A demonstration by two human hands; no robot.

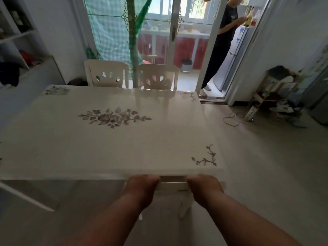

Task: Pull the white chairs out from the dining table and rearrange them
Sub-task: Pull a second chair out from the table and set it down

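With both hands curled over the near chair's top rail (171, 185) at six o'clock, left hand (142, 185) and right hand (204, 186) should pull evenly, clear of the dining table (110, 144).

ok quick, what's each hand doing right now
Left hand: closed on the top rail of the near white chair.
Right hand: closed on the same rail, at the table edge.

I count three white chairs: one (173, 187) at the near edge under both of my hands, two (106, 74) (158, 76) across the far side. One tabletop (110, 146). Two hands, left (142, 186) and right (204, 186). One other person (221, 43) in the doorway, possibly beside one fridge (234, 55).
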